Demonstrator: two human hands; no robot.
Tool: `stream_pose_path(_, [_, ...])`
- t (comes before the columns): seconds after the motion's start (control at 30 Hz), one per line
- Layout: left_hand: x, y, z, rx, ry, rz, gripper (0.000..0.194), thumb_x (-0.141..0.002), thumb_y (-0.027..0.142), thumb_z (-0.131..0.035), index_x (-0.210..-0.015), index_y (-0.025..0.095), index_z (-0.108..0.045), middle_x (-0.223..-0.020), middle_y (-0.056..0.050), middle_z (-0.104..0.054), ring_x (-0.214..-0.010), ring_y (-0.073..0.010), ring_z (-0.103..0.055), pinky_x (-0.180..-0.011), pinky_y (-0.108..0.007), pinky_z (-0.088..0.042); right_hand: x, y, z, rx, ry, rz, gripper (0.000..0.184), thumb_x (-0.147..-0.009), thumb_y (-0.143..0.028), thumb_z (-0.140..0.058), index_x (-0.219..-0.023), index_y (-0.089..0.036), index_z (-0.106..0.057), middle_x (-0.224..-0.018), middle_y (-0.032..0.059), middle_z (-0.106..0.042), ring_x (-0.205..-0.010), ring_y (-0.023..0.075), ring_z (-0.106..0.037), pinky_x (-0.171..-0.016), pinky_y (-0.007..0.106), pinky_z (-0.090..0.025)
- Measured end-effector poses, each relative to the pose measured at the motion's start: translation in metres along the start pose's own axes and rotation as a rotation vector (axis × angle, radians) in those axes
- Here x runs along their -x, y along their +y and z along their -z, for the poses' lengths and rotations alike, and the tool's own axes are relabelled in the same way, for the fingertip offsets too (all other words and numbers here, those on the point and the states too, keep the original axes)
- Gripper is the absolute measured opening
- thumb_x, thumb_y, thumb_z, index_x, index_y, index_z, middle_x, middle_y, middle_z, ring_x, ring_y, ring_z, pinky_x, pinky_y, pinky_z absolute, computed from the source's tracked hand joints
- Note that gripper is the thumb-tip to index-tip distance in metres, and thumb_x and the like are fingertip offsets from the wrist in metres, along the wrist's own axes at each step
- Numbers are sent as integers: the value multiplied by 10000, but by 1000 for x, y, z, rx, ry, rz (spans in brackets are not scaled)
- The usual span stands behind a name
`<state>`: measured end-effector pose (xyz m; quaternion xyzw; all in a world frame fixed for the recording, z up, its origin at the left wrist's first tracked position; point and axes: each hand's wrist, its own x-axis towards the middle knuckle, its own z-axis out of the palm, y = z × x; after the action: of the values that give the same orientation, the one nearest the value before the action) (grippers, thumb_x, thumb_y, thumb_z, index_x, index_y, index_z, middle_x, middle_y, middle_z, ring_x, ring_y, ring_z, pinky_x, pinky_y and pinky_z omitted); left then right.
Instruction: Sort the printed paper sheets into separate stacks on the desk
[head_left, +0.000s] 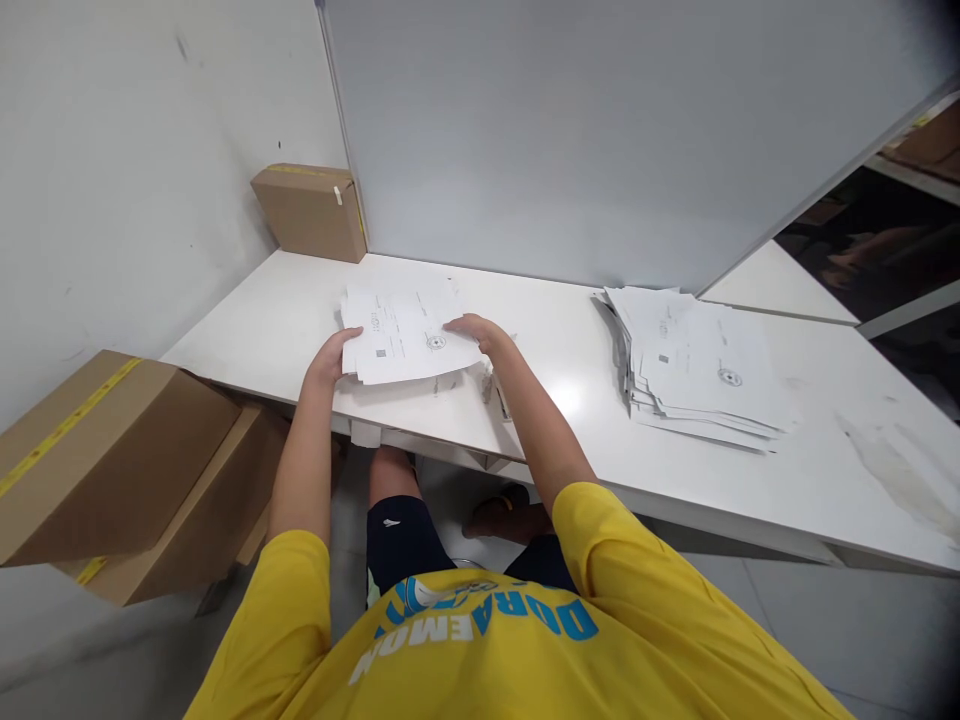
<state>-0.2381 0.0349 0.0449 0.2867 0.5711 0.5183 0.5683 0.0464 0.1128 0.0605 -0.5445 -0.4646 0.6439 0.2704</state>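
Note:
A small stack of printed white papers (401, 312) lies at the middle left of the white table, its front edge lifted slightly off the surface. My left hand (335, 353) grips the left edge, thumb on top and fingers underneath. At the right edge my right hand (480, 332) holds the same papers, its fingers stretched over the top sheet near a round stamp. The upper sheet shows print and a small square code. Farther right lies a larger, uneven pile of similar papers (675, 350), which neither hand touches.
A cardboard box (311, 212) with yellow tape stands in the table's back left corner. Larger cardboard boxes (97, 440) are stacked left of the table. A grey panel (562, 130) rises behind the white table (555, 440). Dark shelving (862, 230) is at the far right.

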Motion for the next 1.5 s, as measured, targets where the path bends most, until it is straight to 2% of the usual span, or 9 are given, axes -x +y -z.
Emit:
stream_pose_path(0.1, [2,8,-1,-53,-104,-129,517,-554,232,-808,-1039,122,-665,-978,-152,-759,-990,-354,-719,-885,-462,-605,-2,-5,-6,47,-27,97,436,-586,-131,-698,-1001,-203,-585,-958,61,-703,-851,252,-666,-842,426,-562])
stream_pose_path(0.23, [16,28,7,-89,-179,-418,604,-537,285,-863,-1090,157,-654,-1085,-135,-743,-1085,-356,-686,-1000,-505,-546,16,-14,-7,92,-37,438,588,-603,-178,-675,-1174,-213,-541,-1180,78,-662,-1071,285,-624,-1013,509,-487])
stream_pose_path(0.37, [27,39,12,-179,-161,-633,652,-573,351,-875,-1154,188,-629,-1144,-127,-714,-1191,-375,-631,-1046,-544,-501,50,-8,-9,51,72,742,576,-717,-256,-629,-1272,-256,-473,-1282,66,-615,-1190,280,-574,-1064,511,-458])
stream_pose_path(0.5, [31,30,7,-247,-120,-693,678,-575,395,-870,-1170,185,-621,-1164,-139,-699,-1198,-378,-624,-1034,-569,-500,73,22,-17,28,237,873,491,-799,-344,-587,-1271,-285,-468,-1278,61,-610,-1203,258,-566,-1069,501,-463])
stream_pose_path(0.67, [33,16,6,-303,-149,-660,605,-545,400,-883,-1060,163,-674,-1113,-132,-725,-1080,-347,-680,-1011,-546,-527,78,55,-27,-81,301,869,456,-801,-447,-614,-1206,-255,-532,-1196,82,-657,-1148,265,-606,-1037,497,-487])
stream_pose_path(0.83, [37,12,11,-307,-136,-707,637,-552,475,-881,-1066,159,-676,-1106,-146,-722,-1080,-349,-679,-1022,-537,-521,76,63,-33,-176,290,795,393,-773,-481,-658,-1078,-239,-605,-1105,83,-701,-1040,268,-655,-951,486,-531])
stream_pose_path(1.13, [37,10,12,-247,-70,-883,758,-591,569,-859,-1207,227,-581,-1230,-119,-661,-1225,-316,-606,-1081,-477,-479,80,51,-35,-166,260,801,445,-758,-559,-658,-1071,-245,-613,-1124,70,-702,-1062,258,-643,-960,450,-523])
stream_pose_path(1.37, [38,11,2,-200,18,-827,789,-550,621,-848,-1190,229,-602,-1150,-109,-686,-1167,-327,-639,-1037,-473,-514,83,27,-35,-51,175,739,526,-762,-660,-610,-1098,-254,-616,-1144,64,-678,-1140,269,-591,-982,432,-495])
stream_pose_path(1.5, [42,15,0,-181,-2,-850,775,-550,647,-826,-1168,229,-614,-1101,-103,-693,-1156,-335,-645,-1019,-470,-530,81,16,-29,-46,137,755,579,-752,-712,-597,-1127,-270,-604,-1164,55,-660,-1181,272,-561,-996,437,-485])
